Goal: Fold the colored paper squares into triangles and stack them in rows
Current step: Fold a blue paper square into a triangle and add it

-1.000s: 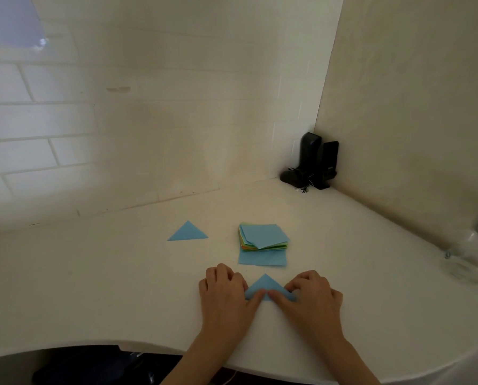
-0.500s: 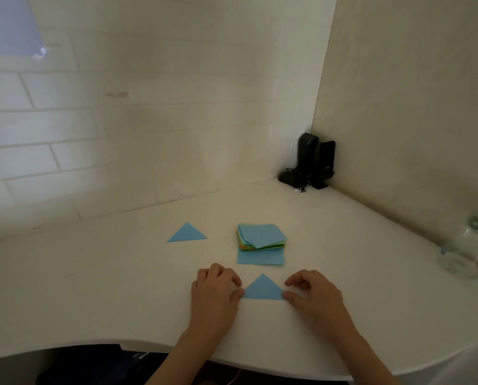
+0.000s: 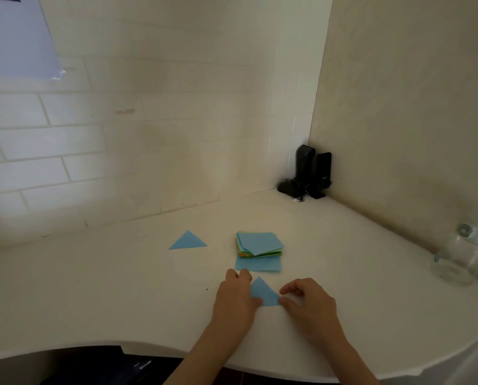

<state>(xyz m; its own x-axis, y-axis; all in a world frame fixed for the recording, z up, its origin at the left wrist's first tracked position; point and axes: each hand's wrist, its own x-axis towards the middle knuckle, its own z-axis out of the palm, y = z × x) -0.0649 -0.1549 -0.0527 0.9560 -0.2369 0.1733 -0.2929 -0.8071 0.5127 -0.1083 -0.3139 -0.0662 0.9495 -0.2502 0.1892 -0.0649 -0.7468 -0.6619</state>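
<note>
The folded blue triangle (image 3: 264,294) lay flat on the white counter (image 3: 121,287), right between the two hands at the near edge. The left hand (image 3: 236,297) touched its left edge, fingers loosely curled; whether they actually pinched the paper, I couldn't tell. The right hand (image 3: 307,300) pinched the right corner between thumb and forefinger. Its long folded edge ran left to right, tip pointing away. The finished triangle (image 3: 187,240) sat farther back and to the left, well apart, so the left hand looked better placed to carry this one over. The stack of squares (image 3: 260,247) waited just beyond the hands.
</note>
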